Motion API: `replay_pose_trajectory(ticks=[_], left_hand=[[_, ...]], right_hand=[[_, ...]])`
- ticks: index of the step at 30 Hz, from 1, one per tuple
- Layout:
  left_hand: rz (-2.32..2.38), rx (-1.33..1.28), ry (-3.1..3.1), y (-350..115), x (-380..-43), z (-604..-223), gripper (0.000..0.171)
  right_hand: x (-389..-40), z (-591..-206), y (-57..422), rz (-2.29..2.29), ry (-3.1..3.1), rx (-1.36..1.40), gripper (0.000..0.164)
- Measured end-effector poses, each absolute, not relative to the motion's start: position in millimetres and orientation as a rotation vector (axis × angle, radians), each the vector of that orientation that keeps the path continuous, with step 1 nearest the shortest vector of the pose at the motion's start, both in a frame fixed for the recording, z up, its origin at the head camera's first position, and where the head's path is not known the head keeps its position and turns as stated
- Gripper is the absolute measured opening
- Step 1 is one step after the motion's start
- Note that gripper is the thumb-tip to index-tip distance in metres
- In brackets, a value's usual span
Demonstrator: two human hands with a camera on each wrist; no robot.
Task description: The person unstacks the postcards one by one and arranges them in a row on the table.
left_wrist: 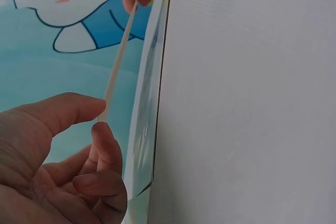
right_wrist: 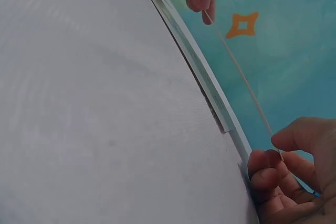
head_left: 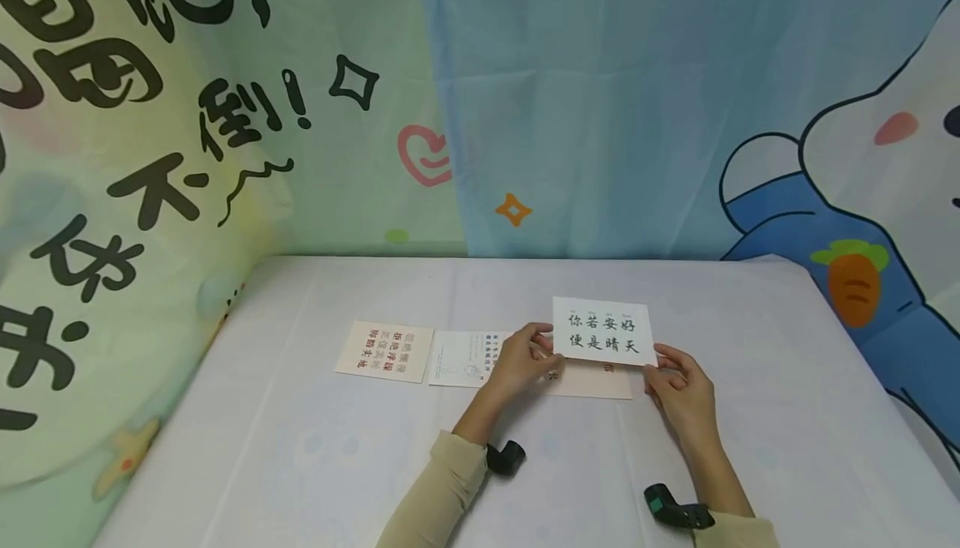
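Observation:
A white card [head_left: 600, 352] with two lines of dark handwritten-style characters is held up, face toward the head camera. My left hand [head_left: 517, 365] pinches its left edge between thumb and fingers, and my right hand [head_left: 688, 402] pinches its lower right corner. Seen edge-on in the left wrist view, the card [left_wrist: 118, 61] is a thin strip between both hands. The right wrist view likewise shows the card [right_wrist: 241, 72] stretched between the fingertips. Below and behind it lies a pale pinkish card [head_left: 588, 383], its upper part hidden by the held card and left hand.
On the white-covered table [head_left: 315, 465] a cream card [head_left: 378, 365] with reddish characters lies at the left. Beside it is a white card [head_left: 450, 371] with a line drawing and dark text, partly covered by the left hand. A printed cloth backdrop [head_left: 600, 132] hangs behind the table.

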State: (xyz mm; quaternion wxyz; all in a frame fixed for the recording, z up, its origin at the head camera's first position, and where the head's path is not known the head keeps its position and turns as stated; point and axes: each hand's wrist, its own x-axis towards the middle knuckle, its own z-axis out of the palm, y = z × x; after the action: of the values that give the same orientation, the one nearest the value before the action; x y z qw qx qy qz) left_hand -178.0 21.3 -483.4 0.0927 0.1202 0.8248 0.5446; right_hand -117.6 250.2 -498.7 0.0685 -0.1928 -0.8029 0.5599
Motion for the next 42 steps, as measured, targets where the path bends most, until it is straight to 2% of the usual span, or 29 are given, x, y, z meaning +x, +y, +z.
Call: replay_pose_trajectory(ticks=[42], left_hand=[[1.469, 0.584, 2.421, 58, -159, -485, 0.044]], right_hand=[[-92, -498, 288, 1.571, -2.366, -0.837, 0.046]])
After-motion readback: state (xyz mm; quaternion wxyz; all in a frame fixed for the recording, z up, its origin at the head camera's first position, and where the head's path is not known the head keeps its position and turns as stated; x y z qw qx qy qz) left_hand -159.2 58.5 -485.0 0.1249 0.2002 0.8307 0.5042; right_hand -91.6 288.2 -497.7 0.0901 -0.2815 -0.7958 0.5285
